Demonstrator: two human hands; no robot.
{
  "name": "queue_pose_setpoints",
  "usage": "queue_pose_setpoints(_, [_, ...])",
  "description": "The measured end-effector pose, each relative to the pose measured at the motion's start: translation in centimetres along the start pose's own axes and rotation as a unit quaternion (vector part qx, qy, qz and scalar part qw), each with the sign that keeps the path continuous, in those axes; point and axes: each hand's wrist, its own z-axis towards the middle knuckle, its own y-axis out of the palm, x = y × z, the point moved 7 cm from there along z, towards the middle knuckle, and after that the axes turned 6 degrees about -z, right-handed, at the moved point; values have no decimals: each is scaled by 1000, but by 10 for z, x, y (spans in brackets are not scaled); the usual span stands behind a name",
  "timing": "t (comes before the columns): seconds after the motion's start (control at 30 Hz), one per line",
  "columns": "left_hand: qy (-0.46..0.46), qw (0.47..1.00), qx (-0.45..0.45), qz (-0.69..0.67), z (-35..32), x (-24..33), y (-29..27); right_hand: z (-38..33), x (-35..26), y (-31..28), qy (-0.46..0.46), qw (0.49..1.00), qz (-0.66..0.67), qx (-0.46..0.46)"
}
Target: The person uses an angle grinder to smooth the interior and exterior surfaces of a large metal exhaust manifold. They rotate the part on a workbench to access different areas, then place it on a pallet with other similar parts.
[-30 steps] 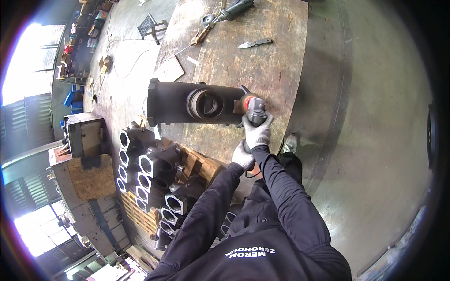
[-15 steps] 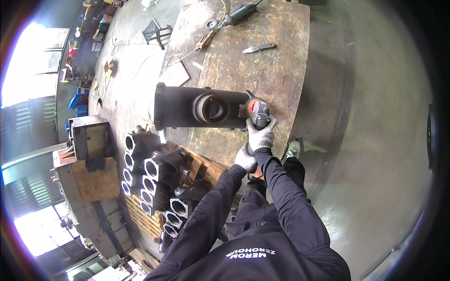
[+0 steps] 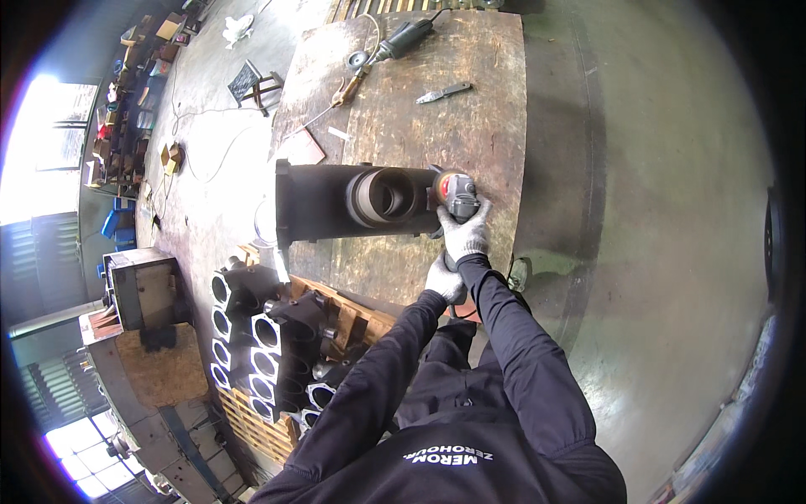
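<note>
A worn, stained wooden desk is carrying a black metal stove body lying on its side. Farther back on the desk, a corded power tool, a knife, a round disc and a flat reddish plate are lying.

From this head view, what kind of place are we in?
Most likely a metal fabrication or welding workshop. A dark steel housing lies on a worn workbench, the gloved right hand holds an angle grinder to it, and a row of similar dark steel parts sits on a pallet on the concrete floor.
</note>
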Motion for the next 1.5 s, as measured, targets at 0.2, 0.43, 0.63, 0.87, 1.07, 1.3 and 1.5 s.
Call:
queue_pose_setpoints(0.2, [2,1000,22,8,-18,7,1,-6,14,1,17,997,-69,-19])
queue_pose_setpoints(0.43, [4,994,47,100,-23,-3,-1,-8,39,5,8,998,-63,-11])
queue_pose_setpoints(0.63, [4,975,66,214,-78,-14,12,-37,80,-14,-7,997,47,63])
queue_pose_setpoints(0.87, [-15,969,70,237,-54,0,3,-26,46,-21,-5,999,19,39])
queue_pose_setpoints(1.07, [-3,949,123,289,-64,-17,-19,-41,48,-4,-27,999,16,-10])
queue_pose_setpoints(1.3, [-64,925,126,353,-95,-18,-11,-58,70,-14,42,998,25,-33])
queue_pose_setpoints(1.5, [-52,927,142,342,-89,11,-3,-42,51,-5,-12,997,52,-52])
